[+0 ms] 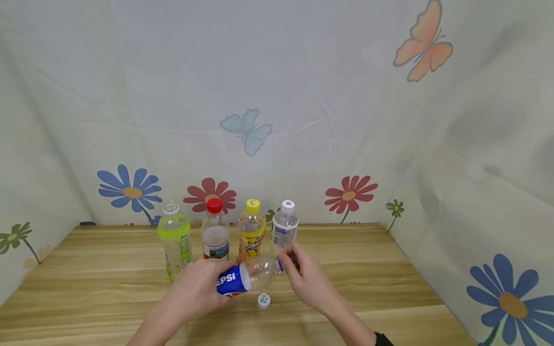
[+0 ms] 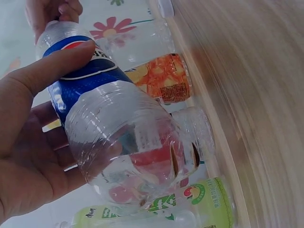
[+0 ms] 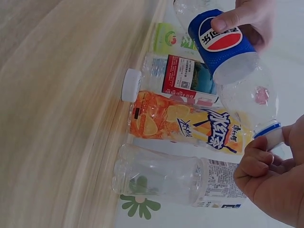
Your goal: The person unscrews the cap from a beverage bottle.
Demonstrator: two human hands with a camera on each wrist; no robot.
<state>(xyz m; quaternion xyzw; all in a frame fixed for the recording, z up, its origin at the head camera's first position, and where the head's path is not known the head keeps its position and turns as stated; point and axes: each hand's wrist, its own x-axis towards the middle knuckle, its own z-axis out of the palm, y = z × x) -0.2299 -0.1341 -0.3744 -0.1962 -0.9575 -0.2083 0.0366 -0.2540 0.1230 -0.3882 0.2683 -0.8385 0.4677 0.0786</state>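
A clear Pepsi bottle (image 1: 261, 273) with a blue label lies tilted in the air above the table, its neck toward the right. My left hand (image 1: 196, 288) grips it round the label, with the thumb across the front in the left wrist view. At the mouth end, my right hand (image 1: 306, 278) pinches with thumb and fingers, just beyond a blue ring (image 3: 267, 129) on the neck. The fingers partly hide that end. The bottle looks empty inside. Below it, a loose white cap (image 1: 264, 301) rests on the wooden table (image 1: 372, 288).
Behind the hands several bottles stand in a row: a green-labelled one (image 1: 175, 245) without a cap, a red-capped one (image 1: 215, 235), a yellow-capped iced tea bottle (image 1: 252, 233) and a white-capped clear one (image 1: 284, 230). A flower-printed cloth (image 1: 303, 158) encloses the table's back and sides.
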